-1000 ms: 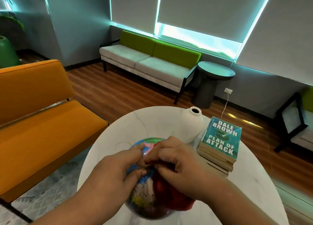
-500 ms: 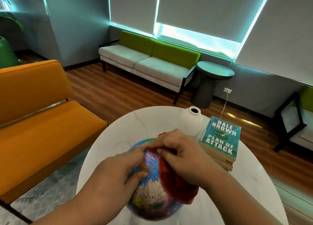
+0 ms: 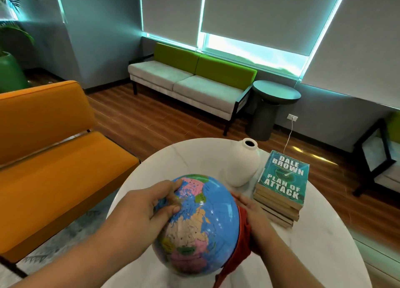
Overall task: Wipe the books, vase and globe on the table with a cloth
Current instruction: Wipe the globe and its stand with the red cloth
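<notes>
**A:** What's nearest?

**B:** Both hands are on the globe (image 3: 201,227), over the near part of the round white counter (image 3: 324,244). I cannot tell whether its underside touches the marble.

**A:** How do the hands sit?

**B:** The left hand (image 3: 151,203) grips the globe's upper left, with the thumb and curled fingers clamped on the blue and pink map. The right hand (image 3: 253,214) lies flat against the globe's right side with the fingers fairly straight. It presses a red cloth (image 3: 240,244) between palm and globe, and the loose end of the cloth hangs below.

**A:** And the other things to wipe?

**B:** Just beyond the globe stands a white vase (image 3: 242,166), upright with its dark mouth open at the top. Just beside it on the right is a stack of books (image 3: 283,181), and the top cover reads "Dale Brown, Plan of Attack".

**A:** Further out?

**B:** An orange sofa (image 3: 54,153) is to the left on the wood floor. By the far wall, under the window blinds, are a green-backed sofa (image 3: 194,79) and a dark pedestal (image 3: 275,97).
</notes>
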A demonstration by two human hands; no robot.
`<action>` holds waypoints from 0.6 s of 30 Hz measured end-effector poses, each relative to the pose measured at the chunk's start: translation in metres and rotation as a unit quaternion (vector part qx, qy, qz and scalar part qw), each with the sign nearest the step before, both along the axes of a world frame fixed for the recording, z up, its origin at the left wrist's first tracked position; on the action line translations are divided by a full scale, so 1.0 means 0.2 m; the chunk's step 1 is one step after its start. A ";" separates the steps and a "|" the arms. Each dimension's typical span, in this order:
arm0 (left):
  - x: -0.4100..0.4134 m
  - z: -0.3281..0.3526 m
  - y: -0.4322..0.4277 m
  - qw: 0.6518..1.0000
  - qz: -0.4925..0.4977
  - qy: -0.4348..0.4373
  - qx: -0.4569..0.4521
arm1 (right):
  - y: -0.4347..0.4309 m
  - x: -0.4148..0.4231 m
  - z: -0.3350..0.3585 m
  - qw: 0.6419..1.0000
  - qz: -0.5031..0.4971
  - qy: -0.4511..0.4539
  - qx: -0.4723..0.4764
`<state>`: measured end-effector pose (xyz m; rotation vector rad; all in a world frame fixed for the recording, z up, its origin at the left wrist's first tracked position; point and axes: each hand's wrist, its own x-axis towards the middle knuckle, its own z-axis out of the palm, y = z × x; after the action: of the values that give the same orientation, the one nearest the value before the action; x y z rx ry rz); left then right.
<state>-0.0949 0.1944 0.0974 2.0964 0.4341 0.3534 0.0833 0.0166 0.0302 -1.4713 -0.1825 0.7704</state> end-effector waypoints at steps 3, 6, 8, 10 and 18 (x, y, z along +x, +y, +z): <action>0.02 -0.01 0.03 1.000 0.001 -0.004 0.000 | -0.04 -0.07 -0.11 0.997 0.004 -0.015 -0.081; 0.07 -0.02 0.09 0.999 0.039 -0.011 0.027 | -0.07 -0.10 -0.16 0.993 -0.009 -0.043 -0.107; 0.10 0.00 0.13 0.997 0.066 -0.019 0.036 | -0.08 -0.08 -0.14 0.993 -0.042 -0.050 -0.097; 0.14 0.01 0.18 0.995 0.092 -0.018 0.041 | -0.10 -0.07 -0.11 0.993 -0.066 -0.054 -0.079; 0.27 0.07 0.29 0.992 0.117 0.002 0.055 | -0.11 -0.17 0.04 0.992 0.014 -0.116 -0.056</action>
<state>-0.0409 0.2521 0.1108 2.1569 0.6792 0.5204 0.0493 -0.0062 0.0378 -1.6669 -0.3418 0.6384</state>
